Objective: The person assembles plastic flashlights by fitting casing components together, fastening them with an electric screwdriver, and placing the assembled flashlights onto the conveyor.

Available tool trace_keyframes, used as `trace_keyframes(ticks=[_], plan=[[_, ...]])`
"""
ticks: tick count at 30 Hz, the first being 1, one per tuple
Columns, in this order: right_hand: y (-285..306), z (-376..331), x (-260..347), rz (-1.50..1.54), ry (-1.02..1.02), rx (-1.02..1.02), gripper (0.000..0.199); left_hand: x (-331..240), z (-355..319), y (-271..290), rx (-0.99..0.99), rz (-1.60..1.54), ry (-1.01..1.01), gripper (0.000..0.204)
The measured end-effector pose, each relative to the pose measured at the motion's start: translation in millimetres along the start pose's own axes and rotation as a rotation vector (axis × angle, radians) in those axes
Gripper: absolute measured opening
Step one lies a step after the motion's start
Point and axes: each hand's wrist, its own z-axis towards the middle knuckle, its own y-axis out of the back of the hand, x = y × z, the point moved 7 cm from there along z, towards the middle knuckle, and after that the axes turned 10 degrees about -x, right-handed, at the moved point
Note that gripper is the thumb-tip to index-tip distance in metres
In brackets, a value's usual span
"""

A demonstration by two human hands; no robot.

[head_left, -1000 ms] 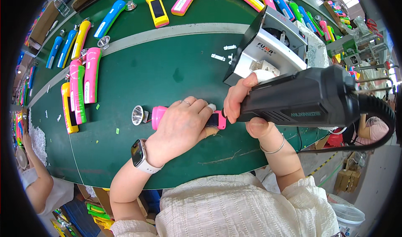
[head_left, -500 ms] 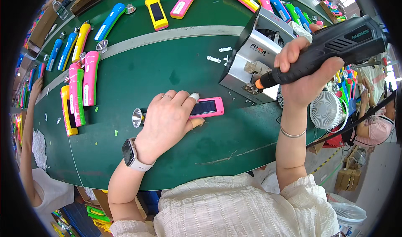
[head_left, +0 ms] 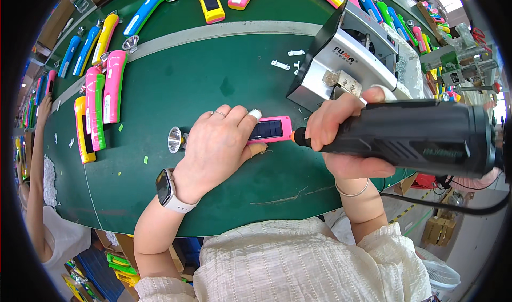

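Note:
My left hand point(head_left: 216, 142) is wrapped over a pink flashlight point(head_left: 270, 129) with a dark solar panel, pressing it against the green worktable point(head_left: 224, 65). A shiny reflector cup point(head_left: 175, 140) sticks out past the left side of that hand, at the flashlight's other end. My right hand point(head_left: 332, 123) grips a black electric screwdriver point(head_left: 410, 137), held nearly level. Its orange tip is at the flashlight's right end; whether it touches is hard to tell. Just behind my right hand stands a silver screw feeder box point(head_left: 341, 62).
Colourful flashlights stand in rows, including a pink one point(head_left: 113, 89) at left and a blue one point(head_left: 146, 11) beyond the pale strip point(head_left: 213, 31). Small white plastic parts point(head_left: 280, 65) lie beside the feeder. A co-worker's arm point(head_left: 40, 137) reaches in at far left. A black cable point(head_left: 453, 208) trails at right.
My right hand has brought the screwdriver from the feeder's front down and left to the flashlight's right end. My left hand keeps its hold; the view has shifted slightly.

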Motion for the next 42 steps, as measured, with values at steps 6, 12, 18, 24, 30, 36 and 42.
trace_keyframes(ticks=[6,12,18,24,30,36,42], plan=[[-3.6,-8.4,-19.7,-0.02,-0.147,0.162,0.099,-2.0,-1.0,4.5,0.01,0.007,0.003,0.051],[2.5,-2.4,0.4,0.097,-0.116,-0.01,0.096,-8.3,-12.6,6.5,0.022,0.027,-0.007,0.051],[23.8,8.9,41.1,0.143,0.053,-0.085,0.089,-7.0,-44.4,24.1,-0.013,0.091,0.0,0.053],[31.6,-3.2,31.4,0.079,0.012,-0.158,0.086,-5.9,-52.2,12.6,-0.022,0.018,-0.126,0.05],[33.0,-3.4,26.8,0.037,-0.015,-0.173,0.089,0.5,-30.2,22.7,0.019,0.061,-0.121,0.049],[41.3,-6.3,26.6,-0.011,-0.015,-0.251,0.09,12.1,-8.4,18.9,-0.07,0.186,-0.166,0.057],[46.6,-11.0,24.6,-0.021,-0.019,-0.273,0.092,30.8,2.8,6.6,-0.006,0.307,-0.153,0.051]])
